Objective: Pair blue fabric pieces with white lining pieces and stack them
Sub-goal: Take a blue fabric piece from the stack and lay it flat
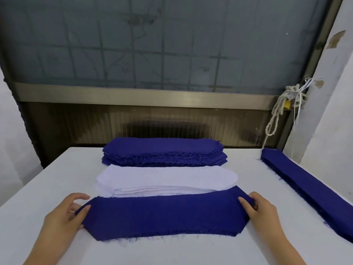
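White table (55,169): left hand (65,215), right hand (261,209) apparently pinch blue piece (164,217) ends; lining stack (166,178) behind.

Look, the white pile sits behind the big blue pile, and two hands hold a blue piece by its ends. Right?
Not quite. The head view shows the white pile in front of the blue pile, nearer the person. The left hand and right hand do hold the blue piece by its ends.

White table (57,169) before a frosted, barred window (162,44) — white rope (275,115) knotted at its frame.
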A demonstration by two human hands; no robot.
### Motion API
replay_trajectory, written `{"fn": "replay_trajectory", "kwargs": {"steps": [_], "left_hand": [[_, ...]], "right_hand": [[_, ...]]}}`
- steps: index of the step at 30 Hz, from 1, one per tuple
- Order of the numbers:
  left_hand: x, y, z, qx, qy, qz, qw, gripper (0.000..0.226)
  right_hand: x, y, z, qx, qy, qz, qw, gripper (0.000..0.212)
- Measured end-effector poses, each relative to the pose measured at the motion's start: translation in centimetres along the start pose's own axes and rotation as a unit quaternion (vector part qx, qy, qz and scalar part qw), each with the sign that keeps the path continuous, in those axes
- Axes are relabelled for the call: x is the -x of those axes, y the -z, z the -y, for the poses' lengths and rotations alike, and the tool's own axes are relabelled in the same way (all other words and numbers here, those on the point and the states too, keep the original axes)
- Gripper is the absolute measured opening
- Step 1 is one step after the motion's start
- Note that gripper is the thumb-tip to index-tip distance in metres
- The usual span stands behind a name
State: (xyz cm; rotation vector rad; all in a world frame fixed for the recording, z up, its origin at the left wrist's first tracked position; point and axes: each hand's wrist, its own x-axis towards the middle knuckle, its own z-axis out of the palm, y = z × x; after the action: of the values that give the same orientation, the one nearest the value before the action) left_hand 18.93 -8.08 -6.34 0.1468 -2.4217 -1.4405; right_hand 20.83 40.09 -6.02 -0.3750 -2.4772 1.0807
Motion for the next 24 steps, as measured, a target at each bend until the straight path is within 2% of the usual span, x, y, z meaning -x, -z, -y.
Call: {"fn": "replay_trajectory", "kwargs": {"steps": [6,12,16,24], "left_hand": [[-0.5,-0.4,1.1,-0.059,-0.002,-0.006,0.998,0.033],[-0.7,-0.8,1.1,-0.072,-0.005,-0.025,0.997,0.041],[-0.7,-1.0,0.8,-0.082,-0.026,-0.048,0.995,0.031],[-0.7,-0.9,0.7,-0.077,-0.035,-0.06,0.995,0.034]], "right_hand": [[0.3,0.3,0.3,0.015,-0.019,0.008,1.0,0.018],[0.4,0.2,0.6,0.01,-0.025,0.016,1.0,0.024],[0.3,0.1,0.5,0.003,-0.032,0.005,0.999,0.025],[0.5,0.2,0.9,0.063,-0.002,0.003,0.998,0.025]]}}
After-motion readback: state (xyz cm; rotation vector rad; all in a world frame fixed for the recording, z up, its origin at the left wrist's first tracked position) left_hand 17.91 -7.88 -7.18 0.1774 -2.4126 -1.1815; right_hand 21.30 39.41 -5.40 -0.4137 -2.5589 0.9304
